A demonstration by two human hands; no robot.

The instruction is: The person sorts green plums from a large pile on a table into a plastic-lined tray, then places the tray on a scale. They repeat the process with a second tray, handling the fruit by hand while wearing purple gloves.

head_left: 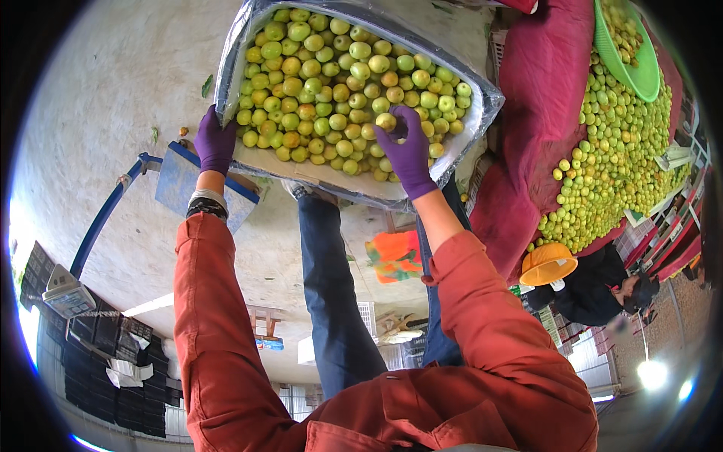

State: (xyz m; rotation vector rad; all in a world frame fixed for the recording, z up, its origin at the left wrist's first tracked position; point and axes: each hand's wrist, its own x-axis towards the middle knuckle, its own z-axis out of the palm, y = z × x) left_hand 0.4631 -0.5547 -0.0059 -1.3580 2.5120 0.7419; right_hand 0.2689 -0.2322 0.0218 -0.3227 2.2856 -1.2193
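Note:
In front of me is a crate (480, 104) lined with clear plastic and pale paper, filled with green-yellow jujubes (316, 85), some blushed brown. My left hand (214, 141), in a purple glove, grips the crate's left edge near its front corner. Over the right part of the fruit, my right hand (408, 150), also gloved in purple, has thumb and fingertips around one jujube (386, 121). Its fingers hide some of the fruit beneath.
A blue platform scale (197, 181) stands at left, its display (69, 296) on a pole. To the right, a red-covered table (514, 130) holds heaped jujubes (610, 164), a green basket (644, 73) and an orange basket (545, 265) near another person (593, 288). Black crates (107, 373) are stacked lower left.

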